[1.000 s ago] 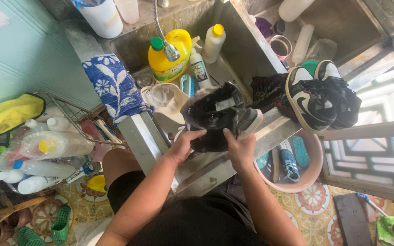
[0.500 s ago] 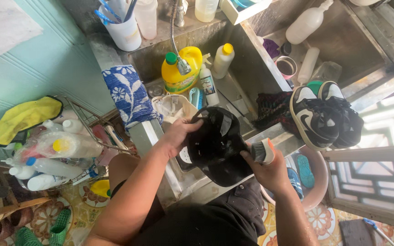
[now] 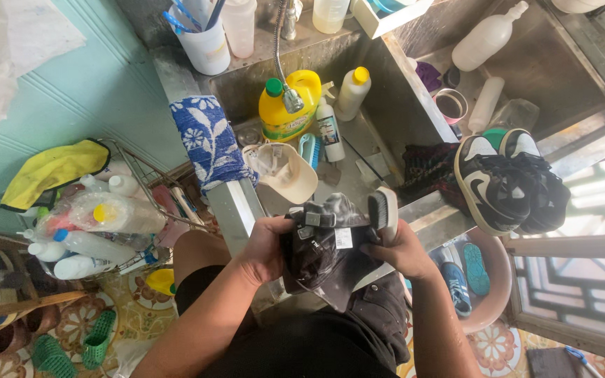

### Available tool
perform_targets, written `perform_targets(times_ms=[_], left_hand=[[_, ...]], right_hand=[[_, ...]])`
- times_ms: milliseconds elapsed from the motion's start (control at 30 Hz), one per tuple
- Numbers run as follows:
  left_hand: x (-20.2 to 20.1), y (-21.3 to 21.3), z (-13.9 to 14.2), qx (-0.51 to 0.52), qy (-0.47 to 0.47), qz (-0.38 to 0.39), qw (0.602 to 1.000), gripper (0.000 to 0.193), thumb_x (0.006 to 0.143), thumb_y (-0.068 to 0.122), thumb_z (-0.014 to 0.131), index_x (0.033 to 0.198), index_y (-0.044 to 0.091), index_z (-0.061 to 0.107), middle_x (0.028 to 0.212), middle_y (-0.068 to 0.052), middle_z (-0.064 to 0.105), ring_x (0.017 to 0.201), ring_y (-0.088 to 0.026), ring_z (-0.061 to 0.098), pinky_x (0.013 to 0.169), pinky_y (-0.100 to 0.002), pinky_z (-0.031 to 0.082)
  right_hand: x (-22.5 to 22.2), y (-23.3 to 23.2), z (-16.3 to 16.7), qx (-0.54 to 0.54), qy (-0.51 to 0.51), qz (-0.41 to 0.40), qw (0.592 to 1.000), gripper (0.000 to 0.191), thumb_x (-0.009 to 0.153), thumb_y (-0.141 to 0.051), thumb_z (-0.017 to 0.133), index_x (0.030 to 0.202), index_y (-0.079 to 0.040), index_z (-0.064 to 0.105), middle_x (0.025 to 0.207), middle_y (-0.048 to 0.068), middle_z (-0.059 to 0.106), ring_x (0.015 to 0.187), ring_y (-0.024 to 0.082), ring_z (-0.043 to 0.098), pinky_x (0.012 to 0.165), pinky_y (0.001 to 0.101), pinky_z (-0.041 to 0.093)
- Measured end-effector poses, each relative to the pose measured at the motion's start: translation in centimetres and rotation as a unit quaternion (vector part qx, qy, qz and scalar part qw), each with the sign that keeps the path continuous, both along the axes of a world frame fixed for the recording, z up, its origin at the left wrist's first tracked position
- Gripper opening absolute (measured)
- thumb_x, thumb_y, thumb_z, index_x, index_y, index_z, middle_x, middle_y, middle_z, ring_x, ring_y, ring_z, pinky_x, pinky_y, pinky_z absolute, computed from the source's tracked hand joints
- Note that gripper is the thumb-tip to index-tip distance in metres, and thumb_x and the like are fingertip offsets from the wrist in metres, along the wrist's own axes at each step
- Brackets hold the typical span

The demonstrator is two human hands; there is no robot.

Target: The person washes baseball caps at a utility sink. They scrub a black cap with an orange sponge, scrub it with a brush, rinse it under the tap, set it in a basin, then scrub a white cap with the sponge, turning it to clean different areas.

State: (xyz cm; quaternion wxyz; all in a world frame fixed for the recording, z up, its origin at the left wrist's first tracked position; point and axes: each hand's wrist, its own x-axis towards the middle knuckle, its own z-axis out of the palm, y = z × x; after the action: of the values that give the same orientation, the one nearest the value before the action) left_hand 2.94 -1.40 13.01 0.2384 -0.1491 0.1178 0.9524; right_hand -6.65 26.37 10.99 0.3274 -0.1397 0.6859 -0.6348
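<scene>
Gripped by the left hand (image 3: 264,246), a dark cap (image 3: 322,250) sits over the sink's (image 3: 386,84) front edge. Right hand (image 3: 402,250) closes on a brush (image 3: 384,208), bristles against the cap.

Yellow green-capped jug (image 3: 290,105), perhaps labelled

At the lower middle of the frame, the left hand (image 3: 264,248) grips a dark grey fabric cap (image 3: 323,252), turned so its inner labels show, while the right hand (image 3: 400,252) holds a white-backed scrubbing brush (image 3: 385,210) against the cap's right edge. Just above them, in the steel sink (image 3: 379,77), lie a cream cap (image 3: 285,171) (upside down) and a yellow detergent jug with a green lid (image 3: 285,112). A pair of black-and-white sneakers (image 3: 509,182) rests on the sink's edge at right.
</scene>
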Motion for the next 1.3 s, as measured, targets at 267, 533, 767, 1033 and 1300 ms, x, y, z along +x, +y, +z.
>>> perform_targets(times_ms=[267,533,767,1033,1300], left_hand=[[-1.5,-1.1,1.9,-0.016,0.01,-0.026,0.999,0.038,0.103,0.016,0.046,0.123,-0.013,0.062,0.107,-0.022,0.073,0.091,-0.027,0.075,0.08,-0.039,0.063],[-2.0,-2.2,3.7,-0.061,0.002,0.005,0.998,0.031,0.096,0.007,0.05,0.123,-0.006,0.06,0.107,-0.019,0.074,0.091,-0.025,0.076,0.083,-0.039,0.064],[-3.7,-3.7,2.2,-0.21,0.013,-0.05,0.976,0.03,0.094,0.007,0.061,0.118,-0.01,0.067,0.105,-0.02,0.074,0.085,-0.024,0.074,0.081,-0.038,0.063],[-0.9,-2.1,3.2,-0.233,-0.09,0.037,0.968,0.052,0.087,0.048,0.062,0.105,0.0,0.072,0.093,-0.011,0.076,0.079,-0.019,0.077,0.073,-0.034,0.064],[0.3,-2.1,1.7,-0.431,-0.021,0.087,0.898,0.036,0.094,0.024,0.069,0.117,-0.004,0.07,0.1,-0.008,0.077,0.082,-0.013,0.072,0.073,-0.028,0.059]], right_hand=[[0.2,-4.8,5.9,-0.179,0.041,0.02,0.983,0.044,0.083,0.009,0.077,0.113,-0.003,0.048,0.136,0.013,0.059,0.112,0.019,0.069,0.089,0.0343,0.062],[1.8,-3.9,2.0,-0.069,0.195,-0.095,0.974,0.027,0.088,0.007,0.073,0.098,-0.004,0.05,0.116,0.011,0.069,0.101,0.014,0.07,0.084,0.0299,0.058],[1.5,-2.4,0.8,-0.364,-0.14,-0.13,0.911,0.022,0.104,0.0,0.067,0.099,-0.011,0.049,0.089,0.004,0.062,0.085,0.017,0.068,0.075,0.0318,0.056],[1.9,-4.6,4.5,-0.365,-0.21,-0.226,0.878,0.016,0.099,-0.01,0.063,0.11,-0.014,0.052,0.093,0.004,0.065,0.087,0.018,0.072,0.078,0.0329,0.061],[2.3,-5.3,2.9,-0.39,-0.227,-0.231,0.862,0.016,0.103,-0.01,0.065,0.109,-0.015,0.051,0.099,0.005,0.067,0.092,0.019,0.071,0.083,0.0362,0.059]])
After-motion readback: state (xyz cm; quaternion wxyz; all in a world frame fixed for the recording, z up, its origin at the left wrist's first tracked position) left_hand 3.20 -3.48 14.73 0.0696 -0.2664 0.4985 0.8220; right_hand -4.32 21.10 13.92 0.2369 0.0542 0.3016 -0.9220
